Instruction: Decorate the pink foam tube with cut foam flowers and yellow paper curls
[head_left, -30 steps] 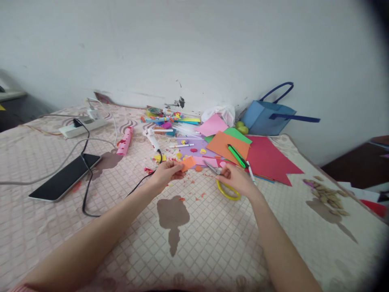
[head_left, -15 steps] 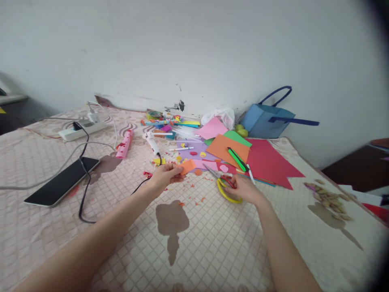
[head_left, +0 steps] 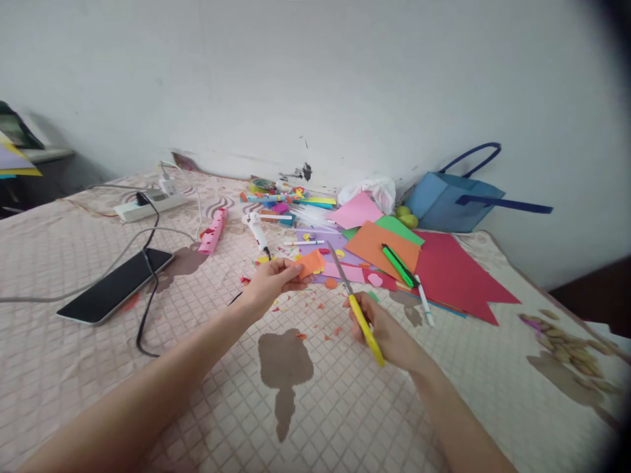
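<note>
My left hand (head_left: pixel 273 283) pinches a small orange paper piece (head_left: pixel 311 263) above the quilted cloth. My right hand (head_left: pixel 387 332) grips yellow-handled scissors (head_left: pixel 355 309), lifted off the surface, blades shut and pointing up and away toward the orange piece. The blade tip stands just right of the paper, not touching it. Small coloured paper scraps (head_left: pixel 320 309) lie scattered beneath both hands.
Sheets of coloured paper (head_left: pixel 444 269) with a green utility knife (head_left: pixel 397 257) and a white pen (head_left: pixel 424 303) lie ahead right. A glue gun (head_left: pixel 257 229), pink roll (head_left: pixel 213 232), phone (head_left: pixel 117 285), power strip (head_left: pixel 150 205) with cables, blue bag (head_left: pixel 451 199), and peanuts (head_left: pixel 566 341) surround the area.
My right hand picked the scissors up from the cloth and raised them toward the orange piece. My left hand kept holding the paper almost still.
</note>
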Demonstrator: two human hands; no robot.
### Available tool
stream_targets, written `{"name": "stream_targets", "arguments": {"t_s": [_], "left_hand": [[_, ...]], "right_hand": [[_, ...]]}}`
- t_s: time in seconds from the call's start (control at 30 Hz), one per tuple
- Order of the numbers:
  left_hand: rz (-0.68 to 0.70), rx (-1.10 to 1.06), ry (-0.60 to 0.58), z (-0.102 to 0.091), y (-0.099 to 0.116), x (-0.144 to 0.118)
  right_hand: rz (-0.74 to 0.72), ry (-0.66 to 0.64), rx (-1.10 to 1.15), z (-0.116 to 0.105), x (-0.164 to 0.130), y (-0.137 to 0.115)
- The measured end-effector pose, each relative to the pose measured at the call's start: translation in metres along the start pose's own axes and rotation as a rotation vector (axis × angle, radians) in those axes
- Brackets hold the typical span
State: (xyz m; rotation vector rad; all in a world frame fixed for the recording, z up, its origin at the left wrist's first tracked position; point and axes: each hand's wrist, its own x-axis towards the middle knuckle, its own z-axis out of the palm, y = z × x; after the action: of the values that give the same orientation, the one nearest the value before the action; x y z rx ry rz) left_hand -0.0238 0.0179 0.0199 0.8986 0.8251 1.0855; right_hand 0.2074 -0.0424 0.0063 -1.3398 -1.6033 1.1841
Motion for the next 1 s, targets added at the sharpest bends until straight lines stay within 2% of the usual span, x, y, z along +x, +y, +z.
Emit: {"name": "stream_targets", "arguments": {"t_s": [0.1,0.2,0.4,0.7,1.0], "left_hand": [[0.035,-0.012,0.023,-0.001,0.003,0.0],[0.074,-0.013,0.043,-0.001,0.005,0.0],[0.132,-0.064,0.028,-0.001,0.005,-0.002],[0.072,-0.006,-0.007,0.007,0.002,-0.009],[0.071,0.013,-0.052,0.008,-0.004,-0.01]], "right_hand": [[0.022,-0.049,-0.068,0.008,-0.006,-0.002],[0.024,-0.042,-0.074,0.007,-0.008,-0.007],[0.041,-0.117,-0.089,0.01,-0.011,-0.021],[0.018,-0.209,-0.236,0.017,-0.013,-0.027],[0.012,-0.263,-0.23,0.018,-0.017,-0.028]]}}
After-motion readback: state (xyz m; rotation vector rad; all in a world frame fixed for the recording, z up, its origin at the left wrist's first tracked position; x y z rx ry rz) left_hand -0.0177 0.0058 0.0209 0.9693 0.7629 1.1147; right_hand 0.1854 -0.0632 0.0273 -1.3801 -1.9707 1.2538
